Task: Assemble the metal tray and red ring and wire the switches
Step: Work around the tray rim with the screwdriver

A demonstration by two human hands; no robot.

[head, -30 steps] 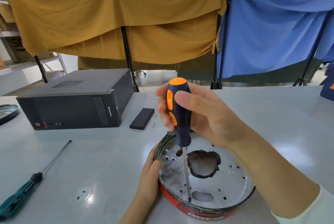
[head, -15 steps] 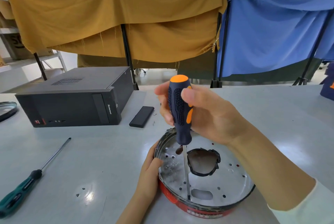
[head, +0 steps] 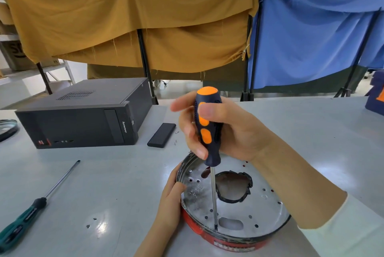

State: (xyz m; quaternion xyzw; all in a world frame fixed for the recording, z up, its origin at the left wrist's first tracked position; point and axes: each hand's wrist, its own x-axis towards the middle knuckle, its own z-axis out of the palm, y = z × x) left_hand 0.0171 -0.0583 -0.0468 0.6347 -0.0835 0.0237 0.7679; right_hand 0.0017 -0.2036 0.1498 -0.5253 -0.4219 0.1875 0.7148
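The metal tray (head: 257,209) sat nested inside the red ring (head: 199,233) at the near edge of the table (head: 116,182), right of its middle, with a dark-rimmed central opening and small holes scattered across its floor. The right hand (head: 224,130) was closed around the handle of the blue-and-orange screwdriver (head: 207,128), whose shaft stood close to upright with the tip set at the tray floor near its near rim, just beside an oblong slot. The left hand (head: 170,200) steadied the assembly, thumb hooked over the tray's left rim and palm against the ring's outer wall. No switches or wiring could be identified. Judged risks: the tip could slip out of the screw head under uneven downward pressure and skate across the polished metal; the tray could turn within the ring if the left hand's hold slackened; small screws (head: 91,222) lying loose left of the ring could be knocked off. A green-handled screwdriver (head: 22,217) lay towards the near left corner. A black computer case (head: 83,117) and a flat black block (head: 162,135) stood towards the far edge. The surface was pale grey and glossy; mustard (head: 128,22) and blue (head: 311,34) cloths hung on stands behind.
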